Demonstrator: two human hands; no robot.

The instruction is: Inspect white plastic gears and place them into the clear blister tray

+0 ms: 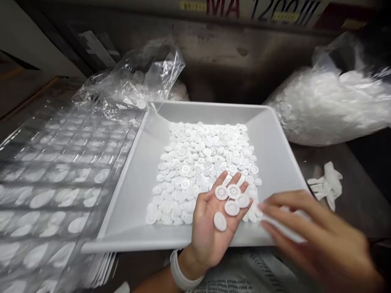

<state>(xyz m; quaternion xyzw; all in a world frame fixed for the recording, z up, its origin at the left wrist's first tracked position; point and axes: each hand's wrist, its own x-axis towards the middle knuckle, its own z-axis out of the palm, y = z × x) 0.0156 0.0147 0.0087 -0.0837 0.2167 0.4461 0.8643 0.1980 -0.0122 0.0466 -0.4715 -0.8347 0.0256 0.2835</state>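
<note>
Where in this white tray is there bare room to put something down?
The widest bare patch in the white tray lies between the white plastic discs and its left wall; a thin strip runs along the far wall. It is crowded at front right, where the left hand and right hand hang over the discs.

Head-worn view, facing forward and down, close above left hand (207,232), right hand (317,232)

Clear plastic blister trays (55,183) with white oval parts lie stacked at left; a bulging clear bag of white discs (330,108) sits right, beside crumpled white gloves (325,185), with another clear bag (134,79) behind.
</note>
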